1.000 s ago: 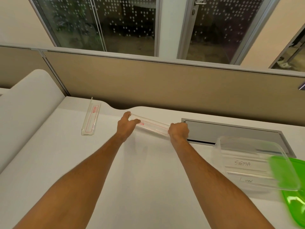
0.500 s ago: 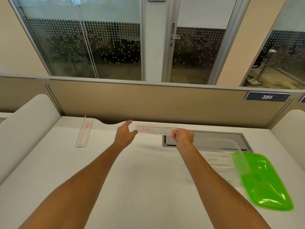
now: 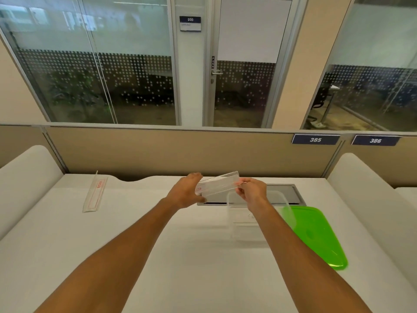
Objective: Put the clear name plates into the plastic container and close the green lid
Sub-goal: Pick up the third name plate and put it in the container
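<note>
Head view, looking forward and down over a white desk (image 3: 135,256). Two bare forearms reach out from the near edge toward the middle of the far edge.

Between the hands, lifted off the desk, is a clear name plate (image 3: 217,182), a long transparent strip with a small red mark at its left end. It tilts, with the right end higher than the left. The right hand (image 3: 252,192) pinches the plate's right end between thumb and curled fingers. The left hand (image 3: 186,192) is at the plate's left end, fingers fairly straight and close together, touching or cupping that end; whether the thumb closes on it cannot be told.

Just below and to the right of the held plate, the plastic container (image 3: 285,204) stands on the desk, open at the top and partly hidden by the right wrist. Its clear walls are blurred; faint writing shows inside. The green lid (image 3: 316,236) lies flat on the desk, touching or just beside the container's right side, toward the right edge.

A second clear name plate (image 3: 94,192) lies flat near the far left corner, well apart from the hands.

A grey cable hatch (image 3: 282,190) is set into the desk along the far edge, behind the container. A beige partition (image 3: 169,152) rises behind the desk, carrying number signs (image 3: 315,139) reading 385 and 386.
</note>
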